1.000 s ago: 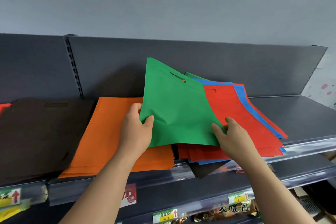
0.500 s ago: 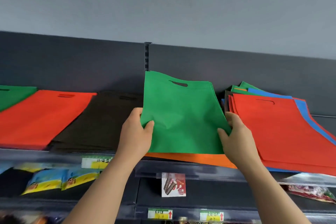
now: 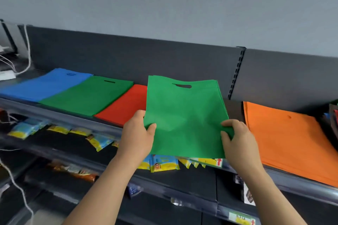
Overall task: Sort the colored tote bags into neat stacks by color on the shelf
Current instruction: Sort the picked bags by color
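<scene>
Green bag (image 3: 184, 120) is held upright in the air between both hands, handle slot uppermost, in front of the shelf (image 3: 73, 118) and clear of it. Left hand (image 3: 136, 137) pinches the lower left edge, thumb in front; right hand (image 3: 239, 140) pinches the lower right edge, fingers (image 3: 230, 123) curled over the cloth; both sets of fingers are closed on the bag. Layered edges show at its upper right corner; more than one bag may be in the grip; count cannot be told.

Green stack (image 3: 87, 95) lies well left of the left fingers; red stack (image 3: 124, 106) sits between it and those fingers; blue stack (image 3: 45, 84) is further left; orange stack (image 3: 290, 139) lies just right of the right fingers.

Risks, as judged:
- the bag must pass over the red stack; a low trailing edge could drag its top bag askew;
- the cloth is limp and gripped only at the bottom; the top could fold under on lowering;
- if several layers are held, one could slip the pinch and fall among the packets (image 3: 159, 165) below;
- the green stack sits close against its neighbours; an offset landing would overlap red or blue.
</scene>
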`<state>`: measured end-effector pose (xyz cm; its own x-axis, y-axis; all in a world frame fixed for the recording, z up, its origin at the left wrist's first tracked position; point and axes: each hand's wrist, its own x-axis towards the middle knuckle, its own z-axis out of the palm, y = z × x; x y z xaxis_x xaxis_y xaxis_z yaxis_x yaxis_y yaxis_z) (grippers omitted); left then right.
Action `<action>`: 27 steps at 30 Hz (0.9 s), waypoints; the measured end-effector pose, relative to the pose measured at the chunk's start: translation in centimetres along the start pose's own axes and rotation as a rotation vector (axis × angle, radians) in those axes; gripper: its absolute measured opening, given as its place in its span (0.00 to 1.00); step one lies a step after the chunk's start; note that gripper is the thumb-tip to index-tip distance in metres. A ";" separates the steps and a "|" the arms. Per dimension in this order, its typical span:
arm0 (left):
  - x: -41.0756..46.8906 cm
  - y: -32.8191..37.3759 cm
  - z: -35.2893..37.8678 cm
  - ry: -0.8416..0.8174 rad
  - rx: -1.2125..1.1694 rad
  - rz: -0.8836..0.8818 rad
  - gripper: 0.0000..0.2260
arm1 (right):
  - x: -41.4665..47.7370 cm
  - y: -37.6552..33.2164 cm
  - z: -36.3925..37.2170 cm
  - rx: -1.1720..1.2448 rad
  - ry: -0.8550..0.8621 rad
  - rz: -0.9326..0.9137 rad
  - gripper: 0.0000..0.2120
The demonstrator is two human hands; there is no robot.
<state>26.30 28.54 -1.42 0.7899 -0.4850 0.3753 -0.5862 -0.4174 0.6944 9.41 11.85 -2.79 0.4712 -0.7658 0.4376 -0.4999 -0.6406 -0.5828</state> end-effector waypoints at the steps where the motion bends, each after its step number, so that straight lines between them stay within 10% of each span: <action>1: 0.3 -1.1 -1.0 0.006 0.014 -0.007 0.09 | 0.0 -1.2 1.0 0.010 -0.006 -0.007 0.11; 27: 17.5 -23.3 -11.5 0.067 0.171 -0.271 0.19 | 8.9 -19.6 25.8 0.030 -0.177 -0.191 0.11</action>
<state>55.86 38.69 -3.98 0.9280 -0.2894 0.2347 -0.3705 -0.6498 0.6637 42.15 18.98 -5.15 0.6761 -0.6079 0.4163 -0.3694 -0.7686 -0.5222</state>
